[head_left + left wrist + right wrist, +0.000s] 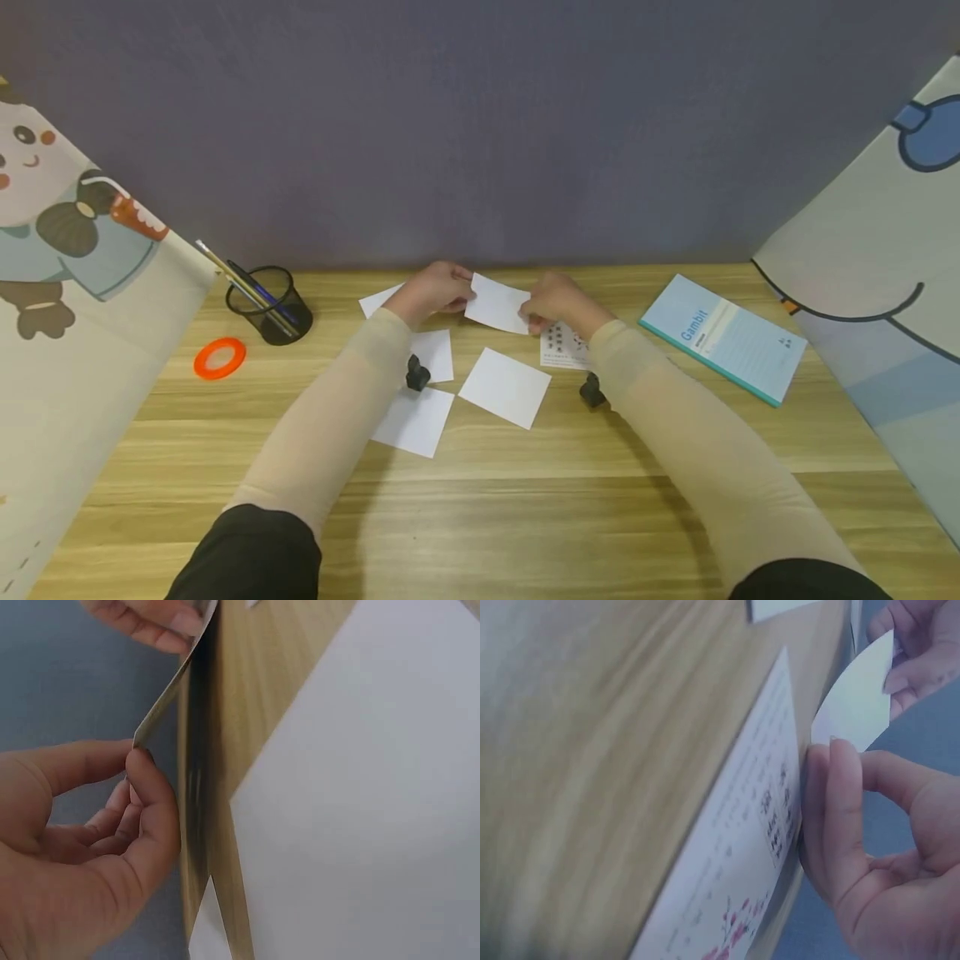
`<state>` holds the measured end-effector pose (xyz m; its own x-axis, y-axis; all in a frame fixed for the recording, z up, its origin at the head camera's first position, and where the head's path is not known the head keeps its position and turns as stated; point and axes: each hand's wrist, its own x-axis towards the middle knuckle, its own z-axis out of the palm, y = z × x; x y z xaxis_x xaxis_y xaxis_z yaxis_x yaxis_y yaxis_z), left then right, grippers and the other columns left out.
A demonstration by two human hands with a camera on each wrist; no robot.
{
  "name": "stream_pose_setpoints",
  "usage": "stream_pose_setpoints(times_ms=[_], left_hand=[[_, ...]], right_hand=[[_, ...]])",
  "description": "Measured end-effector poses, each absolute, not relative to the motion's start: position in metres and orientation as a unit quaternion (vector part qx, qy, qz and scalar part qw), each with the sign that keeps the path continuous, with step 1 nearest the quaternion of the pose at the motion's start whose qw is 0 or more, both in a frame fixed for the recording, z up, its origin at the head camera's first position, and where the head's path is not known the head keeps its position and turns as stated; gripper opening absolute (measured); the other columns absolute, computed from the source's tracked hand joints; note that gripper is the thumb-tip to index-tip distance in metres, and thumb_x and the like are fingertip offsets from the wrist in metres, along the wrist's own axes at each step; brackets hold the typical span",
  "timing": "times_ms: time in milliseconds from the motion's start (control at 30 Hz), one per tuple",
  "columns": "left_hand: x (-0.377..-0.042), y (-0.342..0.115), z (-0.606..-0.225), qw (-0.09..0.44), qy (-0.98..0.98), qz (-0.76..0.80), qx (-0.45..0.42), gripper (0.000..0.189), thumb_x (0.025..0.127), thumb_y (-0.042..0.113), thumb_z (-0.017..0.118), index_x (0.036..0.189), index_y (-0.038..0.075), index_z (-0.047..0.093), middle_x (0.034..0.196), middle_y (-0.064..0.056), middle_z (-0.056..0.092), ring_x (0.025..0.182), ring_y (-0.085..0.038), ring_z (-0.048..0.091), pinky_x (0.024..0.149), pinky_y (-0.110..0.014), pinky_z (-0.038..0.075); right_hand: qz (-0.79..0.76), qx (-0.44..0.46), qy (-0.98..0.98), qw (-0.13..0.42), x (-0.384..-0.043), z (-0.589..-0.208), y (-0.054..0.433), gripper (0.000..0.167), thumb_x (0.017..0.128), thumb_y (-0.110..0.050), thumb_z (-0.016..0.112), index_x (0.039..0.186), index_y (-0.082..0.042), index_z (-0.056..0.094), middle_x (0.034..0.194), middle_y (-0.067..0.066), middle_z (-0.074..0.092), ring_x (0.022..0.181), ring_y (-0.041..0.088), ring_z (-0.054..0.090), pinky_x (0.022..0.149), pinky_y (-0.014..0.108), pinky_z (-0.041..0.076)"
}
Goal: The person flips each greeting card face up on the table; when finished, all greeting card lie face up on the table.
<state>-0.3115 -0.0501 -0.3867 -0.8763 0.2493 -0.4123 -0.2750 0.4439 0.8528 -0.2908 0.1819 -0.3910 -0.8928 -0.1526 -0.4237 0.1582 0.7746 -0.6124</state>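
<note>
A small white card (495, 303) is held up above the far part of the table, one end in each hand. My left hand (437, 292) pinches its left end between thumb and index finger, seen closely in the left wrist view. The right hand (900, 862) pinches the other end. Below, a blank white card (506, 387) lies at an angle in the middle. A printed card (727, 855) with dark characters and pink flowers lies under my right hand, partly hidden. More white cards (415, 421) lie by the left forearm, which covers parts of them.
A black mesh pen cup (296, 321) with pens and an orange ring (220, 358) are at the left. To the right lies a light blue notebook (723, 337) marked "Gambit". A grey panel (480, 133) rises behind the wooden table (525, 517), with patterned panels at both sides.
</note>
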Motion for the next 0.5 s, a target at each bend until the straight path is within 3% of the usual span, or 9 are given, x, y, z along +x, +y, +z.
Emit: stream_pose_setpoints(times_ms=[167,267,500], left_hand=[[-0.312,-0.057,-0.386,0.267,0.771,0.578,0.017,0.053,0.102,0.000,0.065,0.152,-0.001,0.046,0.116,-0.008,0.057,0.091,-0.015,0.058,0.078,-0.020,0.056],[-0.312,-0.061,-0.385,0.270,0.756,0.595,0.017,0.055,0.103,0.000,0.065,0.154,0.001,0.044,0.116,-0.008,0.056,0.089,-0.015,0.057,0.078,-0.020,0.056],[-0.311,-0.067,-0.381,0.263,0.739,0.620,0.012,0.056,0.102,0.000,0.066,0.153,0.008,0.044,0.113,-0.009,0.058,0.086,-0.015,0.059,0.075,-0.019,0.058]], right_hand=[[-0.388,0.003,0.891,0.238,-0.289,-0.390,0.189,0.027,0.101,-0.016,0.071,0.116,0.007,0.070,0.088,0.014,0.077,0.068,0.016,0.077,0.079,0.033,0.068],[-0.425,0.013,0.872,0.241,-0.289,-0.389,0.192,0.035,0.102,-0.015,0.071,0.128,0.007,0.066,0.100,0.019,0.075,0.070,0.017,0.076,0.079,0.034,0.068],[-0.471,0.015,0.848,0.244,-0.285,-0.388,0.196,0.039,0.103,-0.015,0.070,0.135,0.006,0.061,0.116,0.022,0.070,0.074,0.016,0.073,0.083,0.033,0.068]])
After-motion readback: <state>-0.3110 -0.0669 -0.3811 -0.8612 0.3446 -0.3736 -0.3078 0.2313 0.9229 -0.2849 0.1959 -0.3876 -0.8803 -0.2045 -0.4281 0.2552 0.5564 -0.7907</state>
